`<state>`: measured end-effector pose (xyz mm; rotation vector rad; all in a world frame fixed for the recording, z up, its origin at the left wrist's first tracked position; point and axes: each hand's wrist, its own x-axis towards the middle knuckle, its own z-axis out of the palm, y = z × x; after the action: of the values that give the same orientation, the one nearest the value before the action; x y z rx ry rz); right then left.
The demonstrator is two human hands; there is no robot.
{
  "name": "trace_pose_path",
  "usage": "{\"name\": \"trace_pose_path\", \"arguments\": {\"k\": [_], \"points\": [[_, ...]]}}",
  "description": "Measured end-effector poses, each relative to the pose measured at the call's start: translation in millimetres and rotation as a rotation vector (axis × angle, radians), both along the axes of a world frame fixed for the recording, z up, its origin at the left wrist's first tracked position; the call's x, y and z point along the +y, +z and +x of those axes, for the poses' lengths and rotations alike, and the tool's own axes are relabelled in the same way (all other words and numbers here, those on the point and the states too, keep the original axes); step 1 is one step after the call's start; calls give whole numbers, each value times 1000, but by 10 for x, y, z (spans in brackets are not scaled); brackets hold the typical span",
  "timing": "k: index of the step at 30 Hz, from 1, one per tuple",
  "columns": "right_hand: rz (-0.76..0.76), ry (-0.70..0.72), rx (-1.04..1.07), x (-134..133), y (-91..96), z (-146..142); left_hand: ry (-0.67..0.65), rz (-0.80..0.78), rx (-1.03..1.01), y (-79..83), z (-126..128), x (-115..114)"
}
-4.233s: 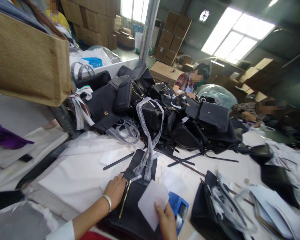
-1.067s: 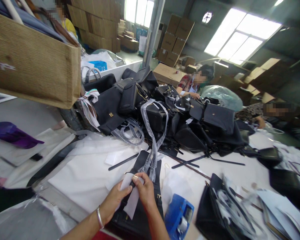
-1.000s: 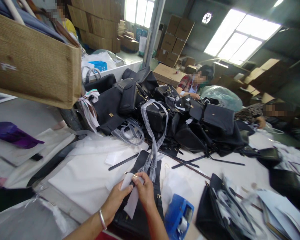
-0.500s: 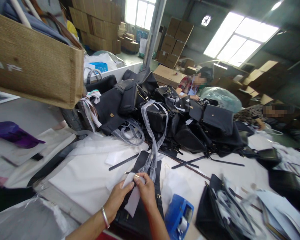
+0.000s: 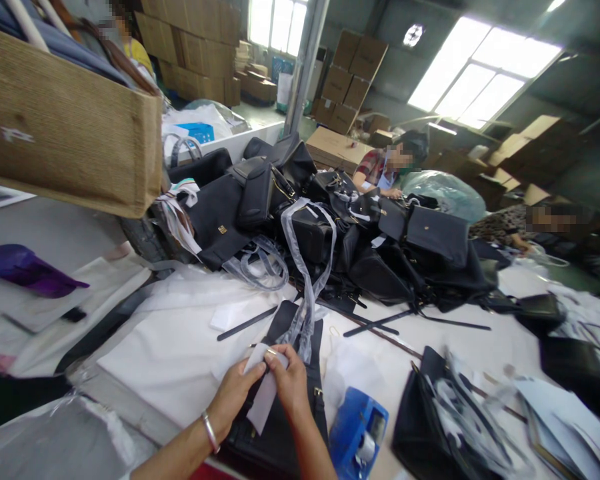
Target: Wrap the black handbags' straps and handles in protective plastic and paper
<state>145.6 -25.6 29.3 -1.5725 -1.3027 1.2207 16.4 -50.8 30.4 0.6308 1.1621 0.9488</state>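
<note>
A black bag (image 5: 280, 433) lies on the white-covered table in front of me, its handle strap (image 5: 307, 293) wrapped in clear plastic and stretching away from me. Over the bag, my left hand (image 5: 237, 390) and my right hand (image 5: 291, 380) meet, both closed on a strip of thin white paper (image 5: 263, 407). The strip is folded between my thumbs and fingertips, and its lower end hangs down over the bag. What lies under the fold is hidden. A bracelet circles my left wrist. Right of the bag stands a blue tape dispenser (image 5: 359, 430).
A heap of black bags (image 5: 320, 233) fills the table's far side. Another black bag (image 5: 420, 413) stands at right, near grey-white sheets (image 5: 565, 420). A jute bag (image 5: 70, 127) juts in at upper left, above a purple visor (image 5: 27, 270). Co-workers (image 5: 375, 167) sit beyond the heap.
Both hands stay nearly in place, still pinching the paper strip, with only slight finger movement. The view has shifted a little, and a person in yellow shows more at upper left.
</note>
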Motion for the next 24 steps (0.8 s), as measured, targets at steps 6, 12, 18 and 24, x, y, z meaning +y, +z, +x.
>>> {"name": "trace_pose_path", "arguments": {"k": [6,12,18,24], "points": [[-187,-17,445,-127,-71,190,19,20,21,61,-9,16],[-173,88,480,-284,-160,178,10,6,30,20,14,4],[-126,108,424,-280,-66,-105,-34,-69,56,-65,51,-12],[-98,23,342,-245,-76,-127,-42,-39,90,-57,25,-24]]}}
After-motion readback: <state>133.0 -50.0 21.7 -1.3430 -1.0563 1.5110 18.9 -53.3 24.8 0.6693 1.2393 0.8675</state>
